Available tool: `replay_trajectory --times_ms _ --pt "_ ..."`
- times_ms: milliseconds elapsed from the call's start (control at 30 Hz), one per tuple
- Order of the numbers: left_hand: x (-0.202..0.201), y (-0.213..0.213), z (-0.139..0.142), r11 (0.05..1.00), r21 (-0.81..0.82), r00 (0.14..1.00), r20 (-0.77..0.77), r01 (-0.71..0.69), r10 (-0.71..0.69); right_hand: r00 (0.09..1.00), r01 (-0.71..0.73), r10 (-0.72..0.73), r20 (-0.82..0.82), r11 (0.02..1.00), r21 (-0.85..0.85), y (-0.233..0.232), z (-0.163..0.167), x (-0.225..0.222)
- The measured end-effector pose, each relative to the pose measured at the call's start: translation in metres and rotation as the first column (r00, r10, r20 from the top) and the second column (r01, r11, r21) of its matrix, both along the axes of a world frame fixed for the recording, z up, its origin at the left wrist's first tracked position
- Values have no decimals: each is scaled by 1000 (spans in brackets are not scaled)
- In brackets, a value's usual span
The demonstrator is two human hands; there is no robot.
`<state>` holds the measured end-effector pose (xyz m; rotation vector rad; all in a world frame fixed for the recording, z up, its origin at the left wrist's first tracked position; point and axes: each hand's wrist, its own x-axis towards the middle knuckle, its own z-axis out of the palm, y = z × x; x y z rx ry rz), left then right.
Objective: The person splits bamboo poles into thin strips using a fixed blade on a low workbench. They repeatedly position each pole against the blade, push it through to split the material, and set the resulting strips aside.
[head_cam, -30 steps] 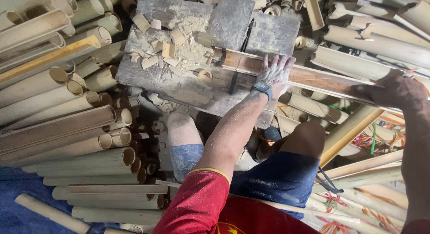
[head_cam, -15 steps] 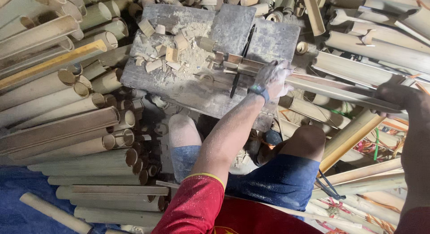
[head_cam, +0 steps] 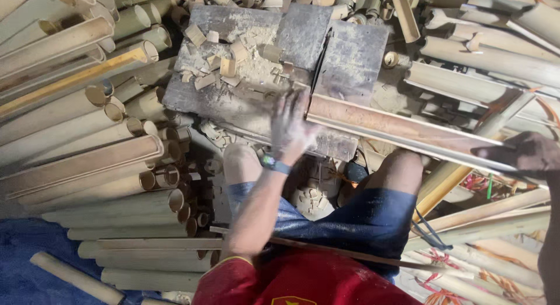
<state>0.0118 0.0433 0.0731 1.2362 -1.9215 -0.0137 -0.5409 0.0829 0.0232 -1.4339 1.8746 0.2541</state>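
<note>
I sit behind a grey chopping block (head_cam: 350, 65) strewn with short bamboo offcuts (head_cam: 228, 67) and sawdust. A long split bamboo piece (head_cam: 396, 127) lies across the block's near right corner and runs off to the right. My right hand (head_cam: 525, 156) grips its far end. My left hand (head_cam: 289, 127), dusty and with a band on the wrist, is blurred over the block's front edge, fingers spread and holding nothing, just left of the split piece's near end. A dark blade (head_cam: 317, 68) stands in the block behind that end.
Round bamboo poles (head_cam: 76, 159) are stacked thick on the left, and more poles (head_cam: 490, 54) lie at the right and back. My knees in blue shorts (head_cam: 373, 217) sit close below the block. A blue sheet (head_cam: 23, 252) covers the floor at lower left.
My left hand has come off the split bamboo piece and swung left and toward me, fingers opening. The piece has slid to the right across the block.
</note>
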Motion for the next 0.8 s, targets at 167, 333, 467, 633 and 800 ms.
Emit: replay_trajectory --times_ms 167,333,467,633,800 --pt "32 25 -7 999 30 999 19 -41 40 954 218 -193 229 972 -90 64 13 14" --pt "-11 42 -21 990 126 871 -477 -59 113 929 343 -319 186 933 -109 122 24 46" --pt "-47 71 -13 589 803 992 20 -91 125 879 472 -433 199 847 -243 135 50 94" --pt "-73 86 25 696 390 696 -683 604 -222 866 443 -308 394 837 -319 124 115 189" --pt "-91 100 1 671 278 150 -958 687 244 989 26 48 139 873 -487 69 117 291"
